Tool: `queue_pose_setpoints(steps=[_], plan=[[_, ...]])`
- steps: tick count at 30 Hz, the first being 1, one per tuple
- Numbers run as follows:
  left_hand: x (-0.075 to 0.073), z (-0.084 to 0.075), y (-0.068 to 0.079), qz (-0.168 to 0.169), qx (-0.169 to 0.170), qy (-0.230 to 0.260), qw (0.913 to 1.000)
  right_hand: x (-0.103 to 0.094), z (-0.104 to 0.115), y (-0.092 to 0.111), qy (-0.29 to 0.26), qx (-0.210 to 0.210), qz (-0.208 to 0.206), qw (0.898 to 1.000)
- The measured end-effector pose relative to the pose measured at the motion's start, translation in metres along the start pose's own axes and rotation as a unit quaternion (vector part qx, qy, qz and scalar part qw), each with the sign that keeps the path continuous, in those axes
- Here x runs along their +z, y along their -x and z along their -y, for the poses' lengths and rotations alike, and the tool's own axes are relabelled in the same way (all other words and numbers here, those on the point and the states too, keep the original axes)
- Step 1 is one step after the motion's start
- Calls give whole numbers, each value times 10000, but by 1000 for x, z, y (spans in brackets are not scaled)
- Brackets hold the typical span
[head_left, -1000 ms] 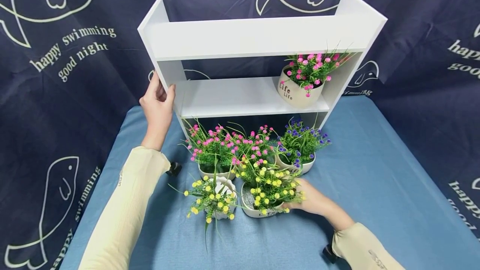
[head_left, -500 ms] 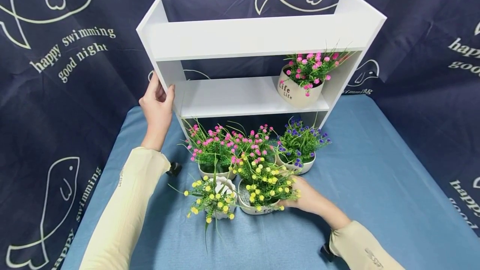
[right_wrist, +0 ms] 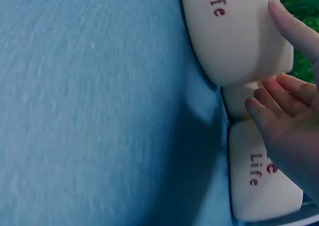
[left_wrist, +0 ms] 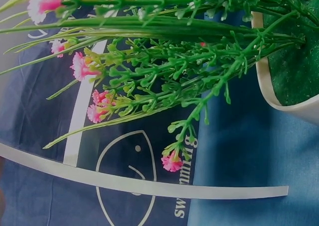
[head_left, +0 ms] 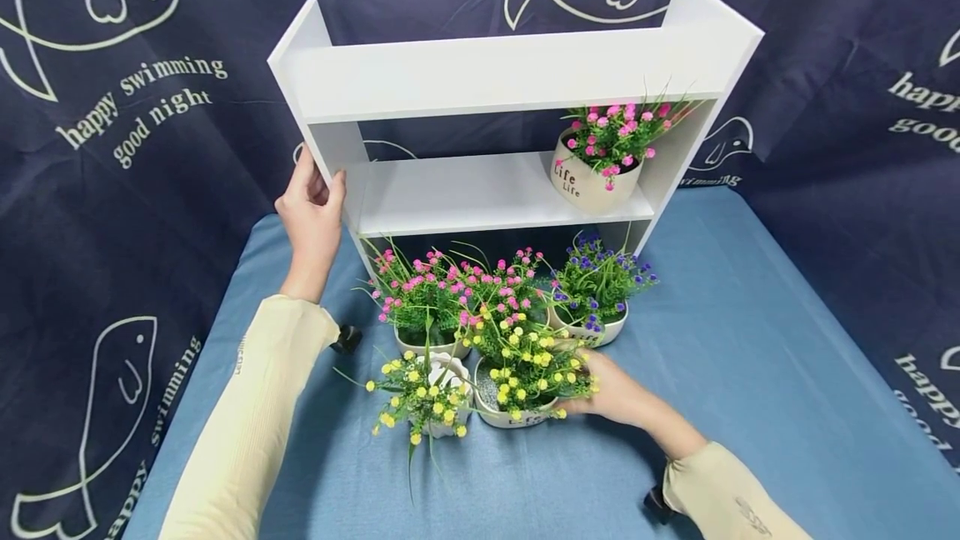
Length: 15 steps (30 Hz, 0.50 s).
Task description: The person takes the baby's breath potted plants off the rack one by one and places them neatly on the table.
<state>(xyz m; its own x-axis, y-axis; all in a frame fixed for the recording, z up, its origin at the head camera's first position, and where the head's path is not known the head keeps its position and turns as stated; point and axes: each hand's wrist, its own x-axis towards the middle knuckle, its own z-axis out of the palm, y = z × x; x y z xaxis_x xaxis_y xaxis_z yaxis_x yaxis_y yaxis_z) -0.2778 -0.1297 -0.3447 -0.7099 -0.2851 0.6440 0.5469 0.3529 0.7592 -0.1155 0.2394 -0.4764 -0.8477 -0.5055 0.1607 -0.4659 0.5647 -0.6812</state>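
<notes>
My left hand (head_left: pixel 309 208) grips the left side panel of a white two-tier shelf (head_left: pixel 480 77), thumb on the inner side and fingers outside. In the left wrist view the shelf's edge (left_wrist: pixel 164 188) crosses below a pink-flowered plant. My right hand (head_left: pixel 611 390) holds the right end of a cream pot with yellow flowers (head_left: pixel 517 417). In the right wrist view, the thumb lies on the pot's (right_wrist: pixel 229 41) near wall and the other fingers are bent by its end. Left of it stands a white pot with yellow flowers (head_left: pixel 442 407).
Behind stand two pink-flowered plants (head_left: pixel 423 294) (head_left: pixel 510 282) and a blue-flowered pot (head_left: pixel 588 332). Another pink-flowered pot (head_left: pixel 592 182) sits on the middle shelf, right side. The blue cloth-covered table (head_left: pixel 750 340) meets a dark curtain (head_left: pixel 112 232) with fish prints.
The yellow-flowered pot in my right hand has slid slightly left, closer to the white pot, then stopped. My left hand stays on the shelf. The head view shifts slightly.
</notes>
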Motion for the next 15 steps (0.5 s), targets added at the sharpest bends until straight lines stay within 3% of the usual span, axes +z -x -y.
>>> queue_pose_setpoints(steps=[4,6,11,15], plan=[[0,-1,0,-35,-7,-15,10000,-9,1,6,-395,742,232,9962],[0,-1,0,-47,-19,-36,10000,-14,1,9,-722,902,309,9928],[1,0,0,-42,-42,5,10000,-24,1,17,-1438,985,417,9838],[1,0,0,-44,-73,25,10000,-30,2,23,-1503,727,264,9856]])
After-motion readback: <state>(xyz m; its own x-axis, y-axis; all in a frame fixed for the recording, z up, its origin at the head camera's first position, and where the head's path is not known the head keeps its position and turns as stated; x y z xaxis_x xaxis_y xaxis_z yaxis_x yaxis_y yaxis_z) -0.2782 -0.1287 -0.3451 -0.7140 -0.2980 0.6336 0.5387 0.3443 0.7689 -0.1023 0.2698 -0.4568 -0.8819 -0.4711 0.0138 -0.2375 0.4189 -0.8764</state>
